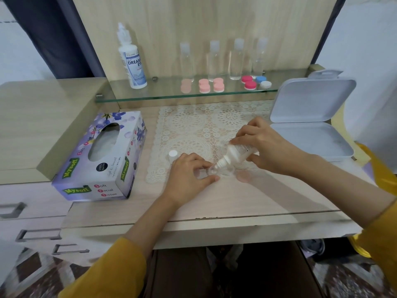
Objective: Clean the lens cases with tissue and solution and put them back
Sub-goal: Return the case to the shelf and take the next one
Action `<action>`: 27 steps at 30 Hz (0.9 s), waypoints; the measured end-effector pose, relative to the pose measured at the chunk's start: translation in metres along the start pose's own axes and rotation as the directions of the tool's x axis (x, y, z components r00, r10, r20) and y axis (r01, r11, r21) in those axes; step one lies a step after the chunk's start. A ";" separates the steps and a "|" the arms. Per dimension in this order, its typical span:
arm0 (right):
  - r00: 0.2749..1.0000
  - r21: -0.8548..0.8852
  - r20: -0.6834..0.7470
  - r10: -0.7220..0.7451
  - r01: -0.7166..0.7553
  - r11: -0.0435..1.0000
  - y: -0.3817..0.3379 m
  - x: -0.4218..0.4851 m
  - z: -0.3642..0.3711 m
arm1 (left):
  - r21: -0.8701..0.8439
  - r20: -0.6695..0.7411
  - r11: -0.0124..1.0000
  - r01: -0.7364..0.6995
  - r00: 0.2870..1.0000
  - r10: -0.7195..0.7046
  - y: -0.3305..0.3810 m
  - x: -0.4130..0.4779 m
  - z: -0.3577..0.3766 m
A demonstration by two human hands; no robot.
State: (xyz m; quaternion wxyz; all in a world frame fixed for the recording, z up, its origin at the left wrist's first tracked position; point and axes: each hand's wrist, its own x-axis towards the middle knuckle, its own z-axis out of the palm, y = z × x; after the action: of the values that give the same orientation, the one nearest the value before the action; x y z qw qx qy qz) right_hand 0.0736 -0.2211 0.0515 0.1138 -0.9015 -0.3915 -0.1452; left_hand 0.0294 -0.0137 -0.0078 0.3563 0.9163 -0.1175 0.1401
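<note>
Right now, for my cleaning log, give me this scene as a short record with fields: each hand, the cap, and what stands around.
left hand: holds the clear lens case down near the lace mat's front edge
right hand: grips the small bottle, tilted, nozzle at the case
cap: off, standing on the mat
tissue box: left of the mat
glass shelf: large solution bottle, four clear bottles, coloured lens cases
grey box: right, lid open
</note>
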 end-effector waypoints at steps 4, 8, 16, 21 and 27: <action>1.000 0.010 0.006 0.008 -0.008 1.000 -0.001 0.000 0.000 | -0.004 0.007 1.000 0.000 1.000 0.000 0.001 0.000 -0.001; 1.000 0.006 0.012 0.009 -0.009 1.000 -0.001 0.000 0.000 | 0.001 0.006 1.000 -0.001 1.000 0.001 0.000 0.000 -0.001; 0.999 0.006 0.020 0.037 -0.037 0.999 -0.002 -0.002 -0.002 | 0.002 0.008 1.000 0.006 1.000 -0.006 0.001 -0.001 -0.001; 0.993 0.033 0.061 0.103 -0.105 0.994 -0.001 -0.006 -0.002 | -0.004 0.004 1.000 0.004 1.000 -0.004 0.000 0.000 0.000; 0.982 0.102 0.059 0.178 -0.184 0.978 0.001 -0.013 -0.004 | 0.013 0.006 1.000 0.002 1.000 -0.002 0.001 0.000 -0.001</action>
State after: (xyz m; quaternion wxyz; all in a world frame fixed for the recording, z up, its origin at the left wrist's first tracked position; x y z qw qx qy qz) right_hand 0.0656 -0.2320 0.0508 0.1648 -0.9293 -0.3177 -0.0906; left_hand 0.0287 -0.0134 -0.0068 0.3500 0.9191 -0.1167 0.1380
